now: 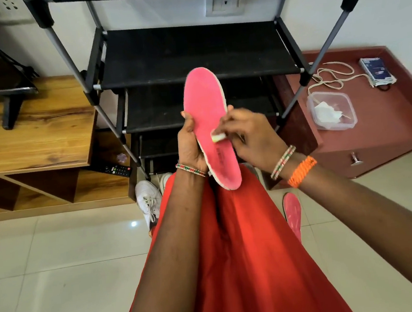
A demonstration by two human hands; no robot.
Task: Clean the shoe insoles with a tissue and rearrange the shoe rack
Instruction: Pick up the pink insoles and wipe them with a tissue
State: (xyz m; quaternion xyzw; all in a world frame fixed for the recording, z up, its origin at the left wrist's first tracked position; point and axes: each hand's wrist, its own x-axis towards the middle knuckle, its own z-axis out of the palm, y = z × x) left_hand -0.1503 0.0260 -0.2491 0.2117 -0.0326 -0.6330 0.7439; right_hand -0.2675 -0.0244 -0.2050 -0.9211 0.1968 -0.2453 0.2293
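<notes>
- Pink insole, frame centre, held upright before the black shoe rack.
- Left hand: grip curled round the insole's left edge.
- Right hand: grip pinching a small tissue wad against the insole's face.
- Second insole on the floor, lower right.
- White shoe below the rack.

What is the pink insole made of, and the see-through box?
The pink insole looks like soft foam with a matte, fuzzy fabric top; its pale edge shows. The see-through box looks like clear, slightly cloudy plastic, since white tissue shows through its walls.
</notes>
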